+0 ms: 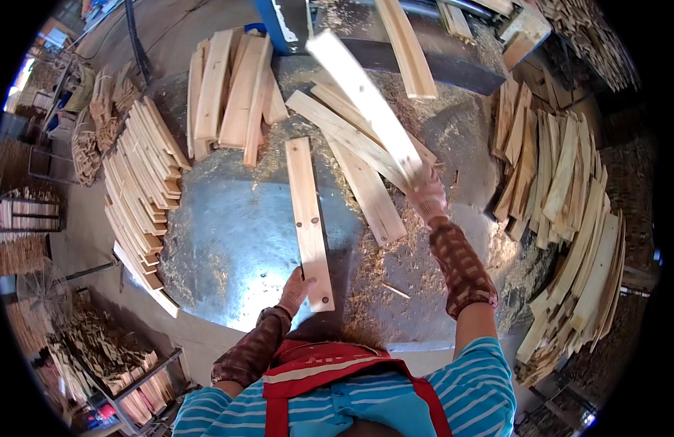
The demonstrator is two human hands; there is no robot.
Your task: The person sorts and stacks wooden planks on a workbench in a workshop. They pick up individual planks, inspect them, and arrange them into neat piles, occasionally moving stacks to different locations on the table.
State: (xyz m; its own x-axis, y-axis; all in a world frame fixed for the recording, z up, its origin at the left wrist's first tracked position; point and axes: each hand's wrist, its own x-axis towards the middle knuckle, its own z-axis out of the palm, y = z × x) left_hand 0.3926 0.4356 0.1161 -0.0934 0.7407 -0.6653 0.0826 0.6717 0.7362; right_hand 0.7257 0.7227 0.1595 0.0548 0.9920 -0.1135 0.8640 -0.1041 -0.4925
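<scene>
My gloved left hand (297, 289) grips the near end of a pale plank with dark knots (305, 218), which lies lengthwise before me over the metal table. Farther right, my gloved right hand (426, 195) is closed on the near end of another plank (362, 95); its far part is raised and glares white in the light. Beneath that one, several loose planks (366, 193) lie crossed over each other on the table. The fingertips of both hands are partly hidden by the wood.
The metal table (242, 211) is strewn with sawdust. At its left edge stands a fanned row of planks (140, 189); a smaller pile (231, 87) lies at the back left. Rough boards (562, 175) are stacked along the right. One plank (407, 51) juts from the machine bed (460, 73) at the back.
</scene>
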